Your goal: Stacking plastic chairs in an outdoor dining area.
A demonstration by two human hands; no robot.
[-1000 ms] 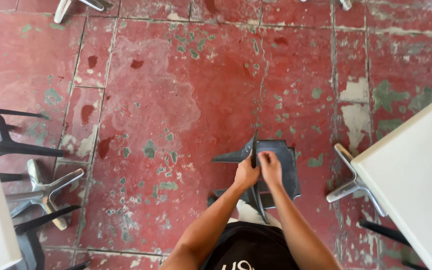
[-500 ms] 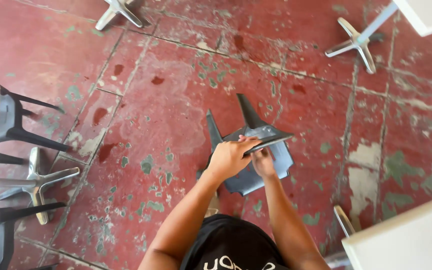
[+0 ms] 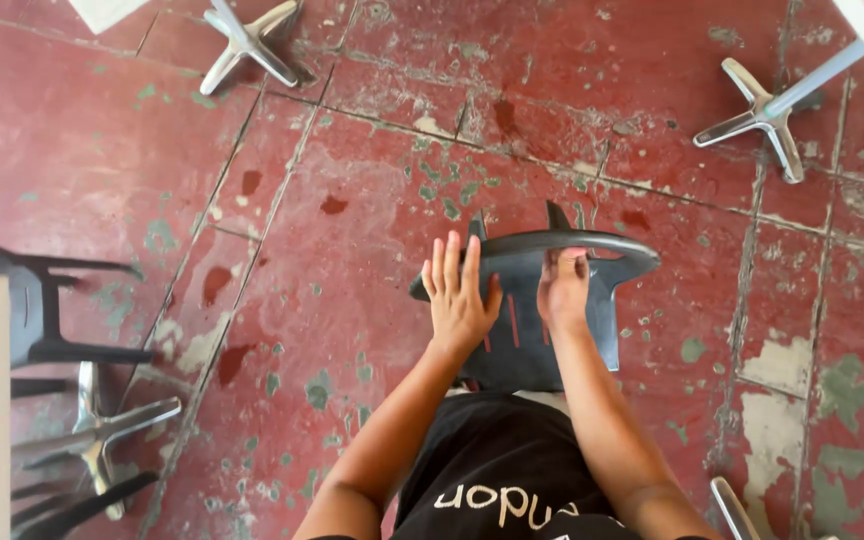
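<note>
A dark grey plastic chair [image 3: 542, 320] is hanging in front of the person, above the worn red tiled floor [image 3: 352, 240], its seat and slotted back turned toward the camera. The left hand [image 3: 459, 300] is lying flat against the chair's left side with fingers stretched out and together, gripping nothing. The right hand [image 3: 564, 290] is curling its fingers over the chair's curved top edge (just right of the slots), holding it there. A metal table base [image 3: 770, 110] is standing well apart at upper right, another [image 3: 250, 40] at upper left. Black chairs [image 3: 42, 310] are sitting at the left edge.
</note>
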